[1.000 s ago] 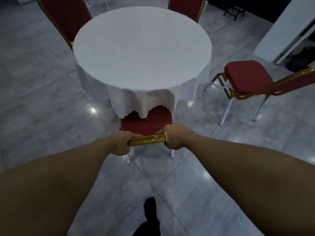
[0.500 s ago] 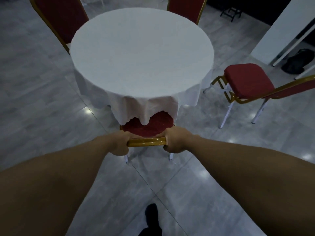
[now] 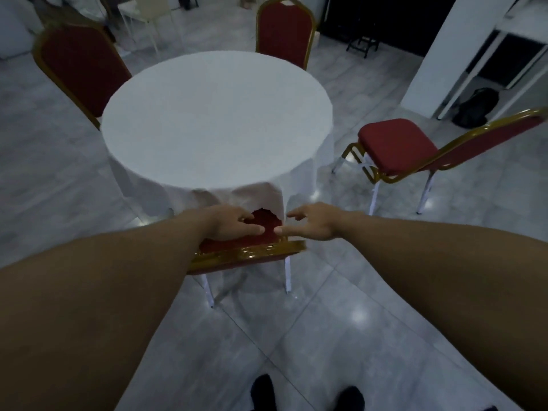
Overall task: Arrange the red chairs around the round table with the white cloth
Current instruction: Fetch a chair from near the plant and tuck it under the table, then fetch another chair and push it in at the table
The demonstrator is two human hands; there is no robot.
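The round table (image 3: pixel 216 120) with the white cloth stands in the middle. A red chair with a gold frame (image 3: pixel 249 252) sits pushed in at its near side, the seat partly under the hanging cloth. My left hand (image 3: pixel 234 222) hovers over that chair's back with fingers spread, and my right hand (image 3: pixel 311 222) is beside it, also open; neither grips the frame. Two more red chairs stand at the far left (image 3: pixel 80 66) and far side (image 3: pixel 284 31) of the table. Another red chair (image 3: pixel 397 146) stands apart at the right, turned sideways.
A white pillar (image 3: pixel 436 54) rises at the back right with a dark bag (image 3: pixel 477 106) on the floor beside it. A pale chair (image 3: pixel 148 13) and dark furniture (image 3: pixel 363 43) stand at the back. Grey tiled floor surrounds the table; my dark shoes (image 3: pixel 262 391) show at the bottom.
Both hands have let go of the near chair's gold back rail and opened. The chair went further under the cloth, and my view lifted to show more of the room.
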